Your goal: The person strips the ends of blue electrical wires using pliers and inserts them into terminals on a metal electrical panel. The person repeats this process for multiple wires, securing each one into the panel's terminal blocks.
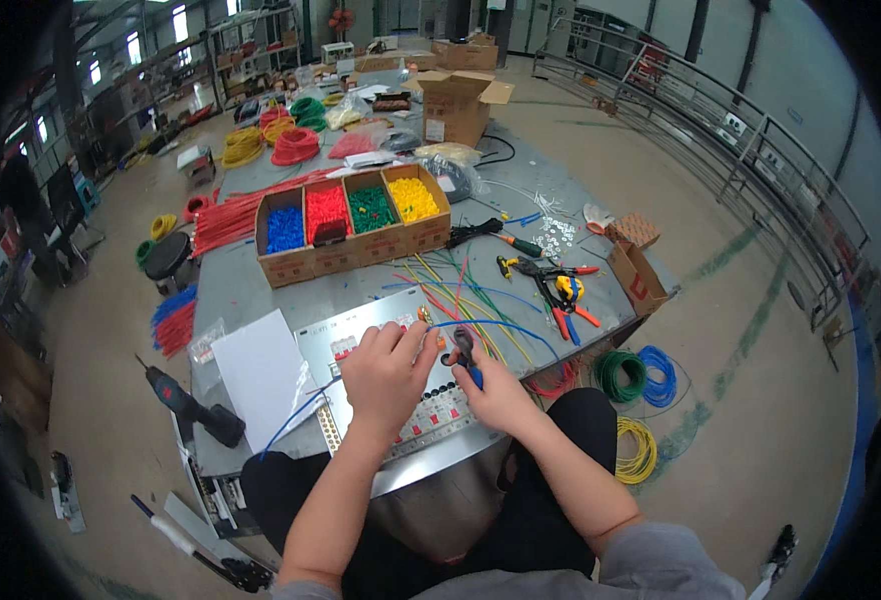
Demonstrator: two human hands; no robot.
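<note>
The left hand (386, 375) rests on a grey metal panel (401, 400) that lies flat at the near edge of the bench (251, 290), its fingers (411, 335) curled down and pinching a blue wire (491, 325) where it meets the panel's row of breakers. The right hand (496, 395) sits just beside it, fingers clenched around a small hand tool (466, 355) with a dark head and blue handle, its tip touching the panel near the same wire. The blue wire arcs away to the right over a loose fan of red, yellow, green and blue wires (451, 285). Beyond them a cardboard tray (356, 245) holds four compartments of blue, red, green and yellow pieces. Pliers and cutters (556, 290) lie to the right, near a small open carton (641, 280). A white sheet (261, 375) lies left of the panel, with a cordless drill (191, 405) just past the bench edge. Coils of green, blue and yellow wire (636, 400) rest on the floor at the right
</note>
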